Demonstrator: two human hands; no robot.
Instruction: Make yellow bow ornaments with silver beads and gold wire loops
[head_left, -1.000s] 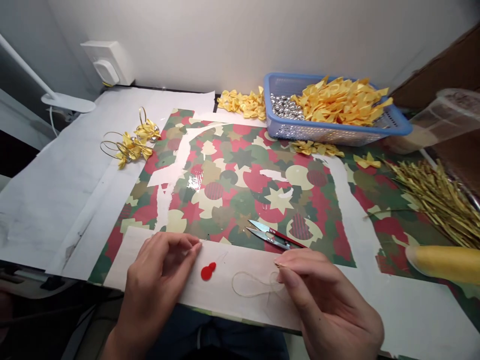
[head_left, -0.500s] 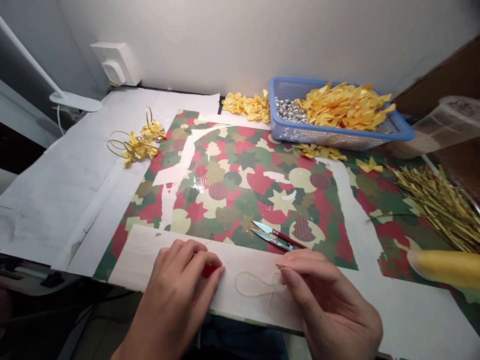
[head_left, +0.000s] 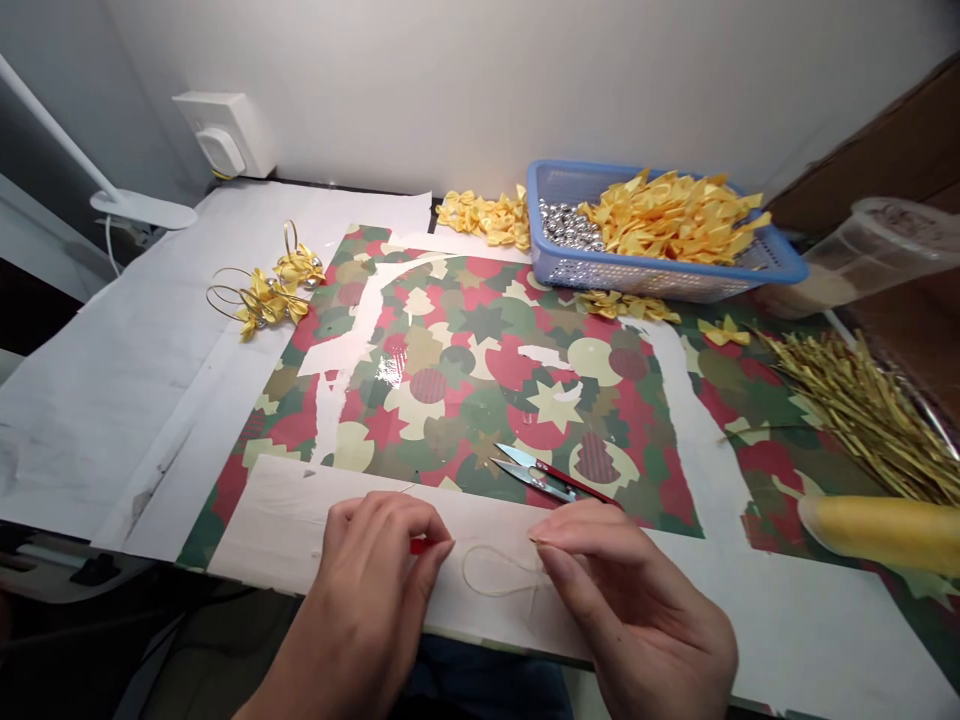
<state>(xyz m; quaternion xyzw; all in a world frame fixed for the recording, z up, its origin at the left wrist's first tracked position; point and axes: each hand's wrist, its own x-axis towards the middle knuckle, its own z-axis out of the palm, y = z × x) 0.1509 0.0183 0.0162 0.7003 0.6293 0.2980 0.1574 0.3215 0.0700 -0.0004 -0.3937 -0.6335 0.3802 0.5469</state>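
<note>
Thread loop (head_left: 499,595), longest sideways, rounded leftward

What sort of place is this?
Probably a small craft workstation against a wall: a blue basket holding yellow bows and silver beads, thread snips on patterned paper, and a bundle of gold stems at the right.

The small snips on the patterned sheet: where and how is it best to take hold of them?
Probably by the red handle, coming from above and the right. The snips lie flat with their blades pointing left, and the handle end is near the right hand.
</note>
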